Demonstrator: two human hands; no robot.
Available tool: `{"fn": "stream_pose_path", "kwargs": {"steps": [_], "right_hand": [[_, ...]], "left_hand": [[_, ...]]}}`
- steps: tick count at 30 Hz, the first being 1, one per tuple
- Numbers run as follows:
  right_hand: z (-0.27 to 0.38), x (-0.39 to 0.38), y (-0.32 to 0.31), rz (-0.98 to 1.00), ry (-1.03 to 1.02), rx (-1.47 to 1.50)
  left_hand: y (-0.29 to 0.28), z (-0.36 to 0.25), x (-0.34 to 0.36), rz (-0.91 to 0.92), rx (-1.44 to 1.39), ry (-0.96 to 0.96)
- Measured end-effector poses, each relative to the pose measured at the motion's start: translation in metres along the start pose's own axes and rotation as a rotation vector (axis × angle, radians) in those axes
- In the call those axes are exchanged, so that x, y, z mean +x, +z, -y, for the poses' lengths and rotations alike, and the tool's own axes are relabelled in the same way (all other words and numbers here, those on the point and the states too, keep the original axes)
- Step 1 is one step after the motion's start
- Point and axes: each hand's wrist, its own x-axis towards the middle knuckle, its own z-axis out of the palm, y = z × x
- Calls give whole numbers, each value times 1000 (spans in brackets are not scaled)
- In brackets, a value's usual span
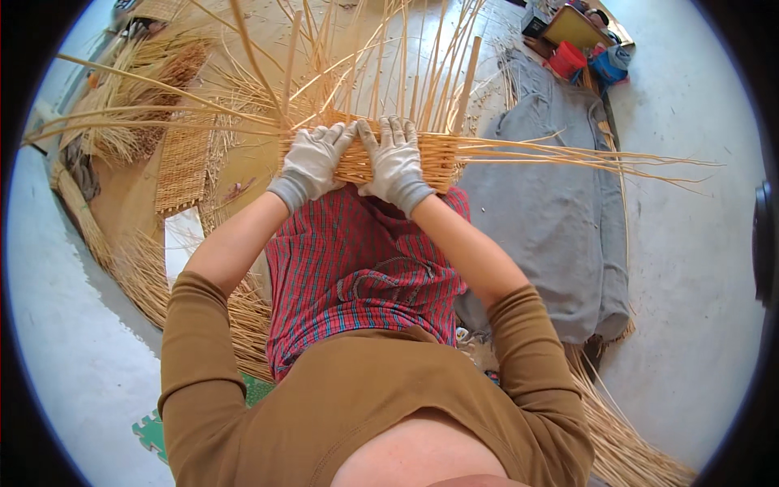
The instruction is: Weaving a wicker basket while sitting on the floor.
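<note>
A half-woven wicker basket (355,169) rests across my lap at the far edge of the checked cloth. Both my hands wear pale work gloves with grey cuffs. My left hand (315,158) grips the left part of its woven wall, fingers over the upper edge. Close beside it, my right hand (395,162) holds the right part the same way, the thumbs nearly touching. Thin upright canes (403,61) rise beyond the wall, between two thicker stakes (468,85). Loose cane ends (568,154) stretch out to the right, and others (162,105) to the left. The fingertips' far side is hidden.
On the left floor lie a woven panel (185,162), bundles of cane (122,138) and long straw-coloured strands (142,268). A grey cloth (544,211) covers something long at right. Behind it are a red container (568,61) and a blue one (608,65). More strands (625,438) lie lower right.
</note>
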Motion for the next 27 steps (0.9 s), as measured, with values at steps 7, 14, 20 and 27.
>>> {"fn": "stream_pose_path", "kwargs": {"steps": [7, 14, 20, 27], "right_hand": [[15, 15, -10, -18, 105, -82], [1, 15, 12, -148, 72, -19], [-109, -8, 7, -444, 263, 61], [-146, 28, -35, 312, 322, 136]], "left_hand": [[-7, -6, 13, -1, 124, -104], [8, -2, 2, -130, 45, -66], [96, 109, -68, -906, -2104, -302], [65, 122, 38, -360, -1888, -289]]}}
